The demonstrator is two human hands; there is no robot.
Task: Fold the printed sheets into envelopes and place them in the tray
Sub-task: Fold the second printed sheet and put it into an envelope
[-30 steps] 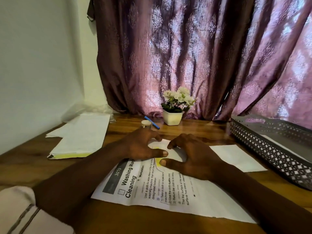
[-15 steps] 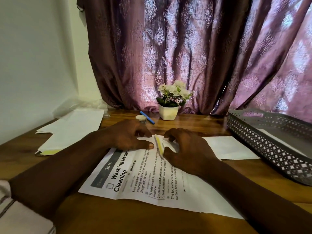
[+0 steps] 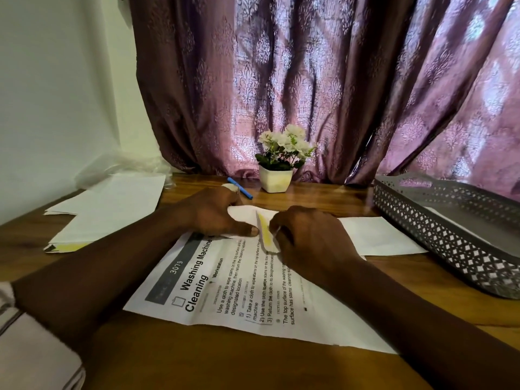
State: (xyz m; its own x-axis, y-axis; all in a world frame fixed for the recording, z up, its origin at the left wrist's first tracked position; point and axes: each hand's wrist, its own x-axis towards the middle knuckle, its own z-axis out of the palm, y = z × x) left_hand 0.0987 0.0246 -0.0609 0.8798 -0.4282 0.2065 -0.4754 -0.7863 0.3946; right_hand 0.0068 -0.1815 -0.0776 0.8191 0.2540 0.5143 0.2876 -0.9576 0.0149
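Printed sheet (image 3: pixel 239 291): a thin white rectangle of paper lying flat and slanted on the surface, with black text and a dark header bar. Its far end lies under the envelope and both hands.
Envelope (image 3: pixel 244 213): smooth white paper on the sheet's far end, between the hands. One narrow raised edge carries a yellow strip (image 3: pixel 264 230).
Left hand (image 3: pixel 216 215): holds the envelope's left end, thumb flat on the near edge and bent fingers over the far edge.
Right hand (image 3: pixel 309 237): fingers curled tight, pinching the raised edge beside the yellow strip.
Tray (image 3: pixel 439 235): grey metal and rectangular, its walls punched with a lattice of diamond holes. It stands at the right of the surface.
Blank sheet (image 3: pixel 380 235): a flat white rectangle between the right hand and the tray.
Paper stack (image 3: pixel 112 206): loose white sheets at the left, with a yellow edge at the bottom.
Surface (image 3: pixel 197 361): glossy brown wood with visible grain.
Curtain (image 3: pixel 309 80): purple fabric in heavy folds, with a pale woven pattern.
Flower pot (image 3: pixel 275 180): small, square and white, holding white blossoms. A blue pen (image 3: pixel 239 187) lies just beside it.
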